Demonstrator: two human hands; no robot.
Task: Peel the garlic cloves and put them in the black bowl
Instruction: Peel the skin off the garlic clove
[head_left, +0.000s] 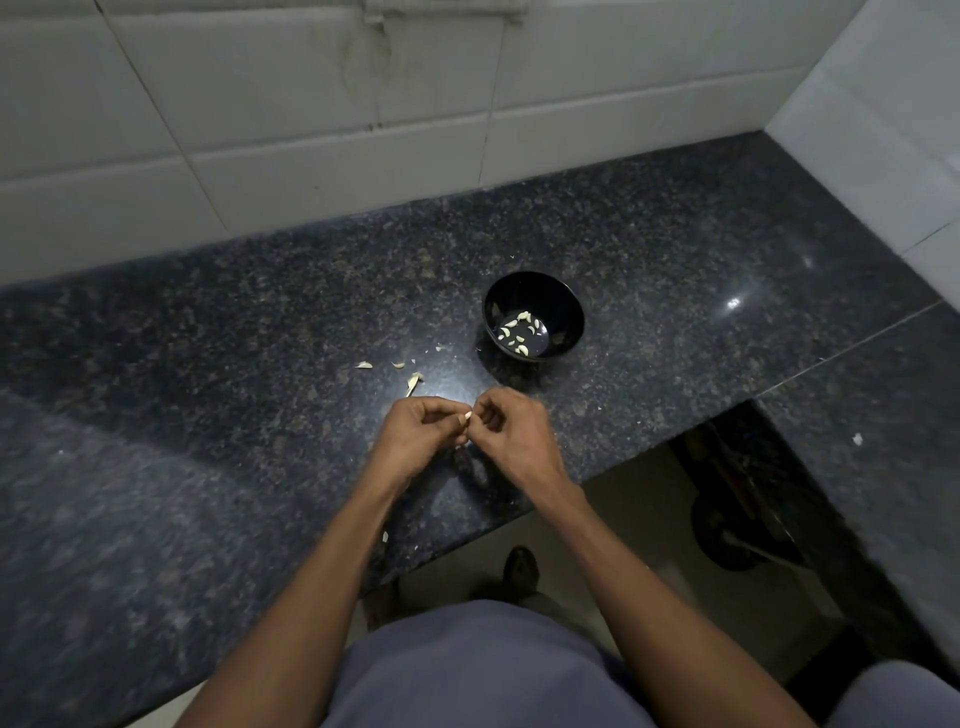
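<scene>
Clove (467, 415) pinched between left hand (422, 434) and right hand (511, 434), over the counter (208, 415) short of the bowl (535, 315) | we risk slick skin squirting it to the floor | peel scraps (412, 383) could ride along into the bowl

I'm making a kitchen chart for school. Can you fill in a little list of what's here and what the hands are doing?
place: dark speckled counter against a white tiled wall
left hand: pinching a garlic clove
right hand: fingers curled at the same clove, seemingly peeling it
black bowl: beyond the hands, upright, holding several peeled cloves
peel scraps: scattered on the counter left of the bowl
</scene>
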